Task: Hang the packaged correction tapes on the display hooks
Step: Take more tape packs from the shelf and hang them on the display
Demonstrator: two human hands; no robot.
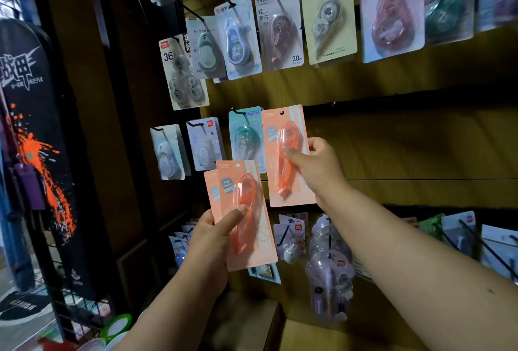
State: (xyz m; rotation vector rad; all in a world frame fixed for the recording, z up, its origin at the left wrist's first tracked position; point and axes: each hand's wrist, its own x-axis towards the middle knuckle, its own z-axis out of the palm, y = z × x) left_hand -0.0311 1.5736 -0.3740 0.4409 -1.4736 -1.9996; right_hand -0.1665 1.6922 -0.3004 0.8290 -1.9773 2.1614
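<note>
My right hand (316,167) pinches one orange packaged correction tape (283,182) and holds it upright against the wooden display wall. Its hang hole (282,112) sits near the top, beside a teal pack (244,134) hanging on a black hook. My left hand (214,238) grips a small stack of orange packs (246,202) lower down, thumb on the front blister. At least two cards show in that stack.
Rows of other correction tape packs (330,17) hang on black hooks across the upper wall, and more (329,261) hang lower right. A dark printed bag (30,126) on a black wire rack stands at the left. The wall right of my right hand is bare wood (406,148).
</note>
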